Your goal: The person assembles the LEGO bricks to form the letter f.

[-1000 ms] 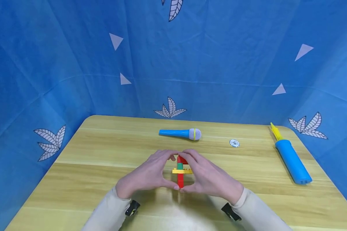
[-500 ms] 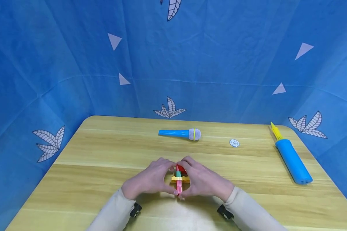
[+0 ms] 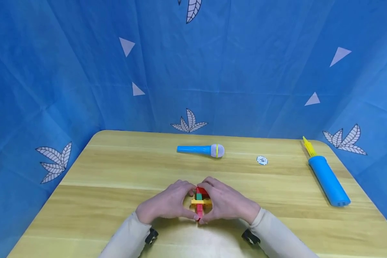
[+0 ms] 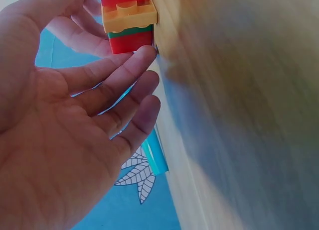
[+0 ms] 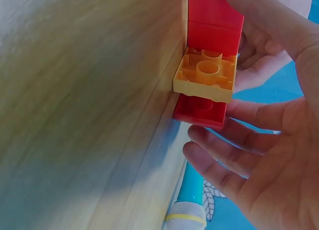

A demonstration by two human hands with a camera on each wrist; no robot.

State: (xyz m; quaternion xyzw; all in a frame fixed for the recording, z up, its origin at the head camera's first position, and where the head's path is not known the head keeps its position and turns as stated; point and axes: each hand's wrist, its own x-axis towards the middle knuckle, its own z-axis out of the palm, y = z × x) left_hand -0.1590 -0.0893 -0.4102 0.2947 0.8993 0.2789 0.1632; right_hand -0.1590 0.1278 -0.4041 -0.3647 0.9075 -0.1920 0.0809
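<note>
A build of stacked toy bricks [image 3: 198, 207], in red, green and yellow, lies on its side on the table in front of the person. Its yellow brick [image 5: 205, 79] sticks out crosswise, hollow underside showing in the right wrist view. My left hand [image 3: 166, 201] holds the build from the left, thumb at the near end and fingertips at the far end. From the right, my right hand [image 3: 230, 203] holds both ends the same way and covers part of it. In the left wrist view the red end brick [image 4: 130, 42] meets the fingertips.
Behind the hands lies a blue toy microphone [image 3: 195, 149]. A white-and-blue chip [image 3: 262, 160] lies to its right. A blue hand pump [image 3: 329, 181] with a yellow nozzle is near the right edge of the wooden table [image 3: 116, 168]. Blue cloth [image 3: 245, 71] hangs behind.
Both hands have brought the brick build down onto the table and a little nearer the person. In the last half second they have barely moved. The grip stays the same.
</note>
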